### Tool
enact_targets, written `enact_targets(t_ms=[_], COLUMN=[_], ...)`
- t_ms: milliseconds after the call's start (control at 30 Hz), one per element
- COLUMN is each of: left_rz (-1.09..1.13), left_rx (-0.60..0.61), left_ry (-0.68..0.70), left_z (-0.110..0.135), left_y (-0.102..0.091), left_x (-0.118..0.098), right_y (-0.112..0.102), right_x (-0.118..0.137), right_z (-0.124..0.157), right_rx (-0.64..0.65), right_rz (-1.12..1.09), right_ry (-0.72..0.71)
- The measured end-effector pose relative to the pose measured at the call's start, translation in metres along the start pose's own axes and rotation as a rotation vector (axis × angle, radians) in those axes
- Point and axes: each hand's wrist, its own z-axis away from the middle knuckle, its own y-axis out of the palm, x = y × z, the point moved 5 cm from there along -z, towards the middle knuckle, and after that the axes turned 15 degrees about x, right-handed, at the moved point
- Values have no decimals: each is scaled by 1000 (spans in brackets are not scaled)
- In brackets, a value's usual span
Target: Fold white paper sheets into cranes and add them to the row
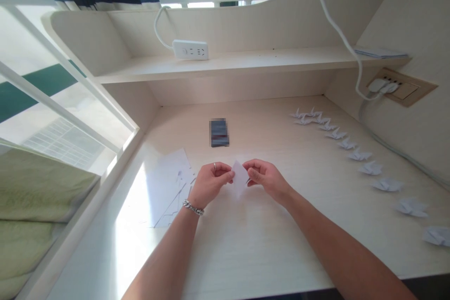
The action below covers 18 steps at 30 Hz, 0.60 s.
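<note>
A small piece of white paper [239, 179], folded to a diamond-like shape, is held up above the desk between both hands. My left hand [213, 179] pinches its left edge between thumb and fingers; a ring and a chain bracelet are on this hand and wrist. On the opposite edge, my right hand [265, 177] grips the paper with thumb and bent fingers. To the left of my left hand lie loose sheets of white paper [167, 178], overlapping with cut strips. Along the right side of the desk stands a curved row of several folded paper cranes [359, 153].
Behind my hands a dark, blurred-out rectangular object [219, 132] lies on the desk [267, 248]. A power strip [191, 50] rests on the shelf [239, 60] above. Its white cable reaches the wall socket [402, 86] at right. Bed rails stand at the left.
</note>
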Motion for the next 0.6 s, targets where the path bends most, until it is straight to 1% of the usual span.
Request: enact_targets(t_ms=[67,133,267,333,433,600], left_rz=[-30,-55,-66,-63,-45,14], left_rx=[2,18,48,54,75,68], left_ry=[2,3,9,12,16,40], left_z=[1,2,3,3,4,7], left_y=[-1,-1,1,2,3,-1], left_x=[0,0,-3,-4,-7,-11], right_y=[1,0,-2,-1,0,4], right_x=[2,3,-1,-4,-5,4], right_z=[1,1,1,1,2,2], right_rx=[22,9,-33,-12,25,85], right_rz=[34,111,229,224,189,84], right_ry=[-8,3,90,121,125,110])
